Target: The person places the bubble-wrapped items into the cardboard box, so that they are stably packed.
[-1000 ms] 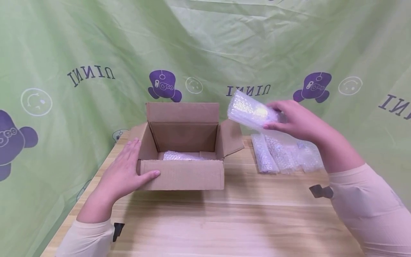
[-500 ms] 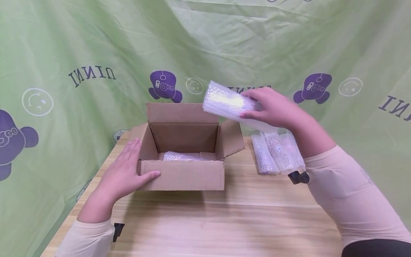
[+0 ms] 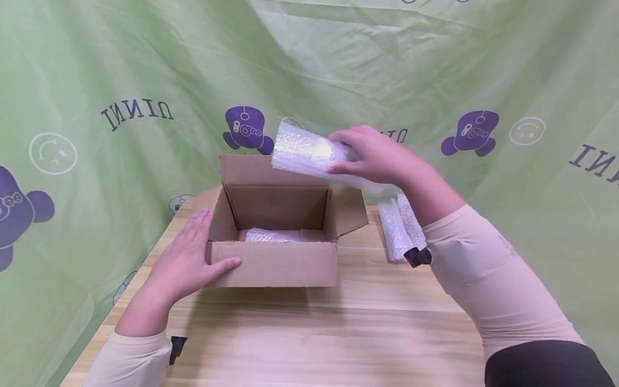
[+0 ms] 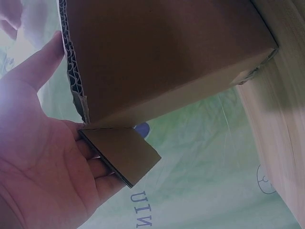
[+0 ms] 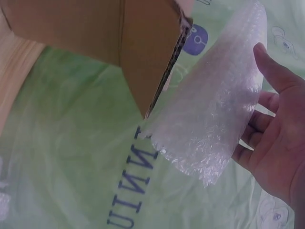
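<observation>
An open cardboard box stands on the table with its flaps spread. My left hand holds its near left corner, thumb over the front flap and fingers along the left flap. Above the box's back right side, my right hand grips a bubble-wrapped bundle by its right end, thumb on the near face. The right wrist view shows the bubble wrap as a loose, flared roll beside the right flap. Inside the box lies another bubble-wrapped piece, partly hidden by the front wall.
More bubble-wrapped bundles lie on the table right of the box, partly hidden by the right forearm. The wooden table extends toward me. A green printed curtain hangs close behind and along the left side.
My right hand has carried the bubble-wrapped bundle leftward, from above the bundles on the right to over the box's back flap. My left hand and the box stay put.
</observation>
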Demonstrator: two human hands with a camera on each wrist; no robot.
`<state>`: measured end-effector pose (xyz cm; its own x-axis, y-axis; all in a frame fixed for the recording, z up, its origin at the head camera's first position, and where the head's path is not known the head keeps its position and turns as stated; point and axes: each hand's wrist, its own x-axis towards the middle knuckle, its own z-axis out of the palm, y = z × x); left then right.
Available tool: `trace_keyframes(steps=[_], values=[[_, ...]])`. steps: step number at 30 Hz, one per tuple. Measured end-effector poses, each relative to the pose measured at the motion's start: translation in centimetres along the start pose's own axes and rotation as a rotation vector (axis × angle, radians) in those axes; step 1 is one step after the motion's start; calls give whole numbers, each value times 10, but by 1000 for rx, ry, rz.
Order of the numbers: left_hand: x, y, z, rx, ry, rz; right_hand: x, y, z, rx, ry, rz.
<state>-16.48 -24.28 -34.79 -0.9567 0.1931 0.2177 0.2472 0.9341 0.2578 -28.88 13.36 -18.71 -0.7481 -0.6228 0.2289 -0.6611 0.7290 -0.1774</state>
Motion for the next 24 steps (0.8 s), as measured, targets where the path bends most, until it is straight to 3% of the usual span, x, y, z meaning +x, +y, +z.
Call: trace_keyframes(steps=[14,24], values=[[1,-1,1,4,8,7,33,-30,17,-23,-37,-56],[2,-1,3,2,5,-9,45,-45,38,-28,-83,-74]])
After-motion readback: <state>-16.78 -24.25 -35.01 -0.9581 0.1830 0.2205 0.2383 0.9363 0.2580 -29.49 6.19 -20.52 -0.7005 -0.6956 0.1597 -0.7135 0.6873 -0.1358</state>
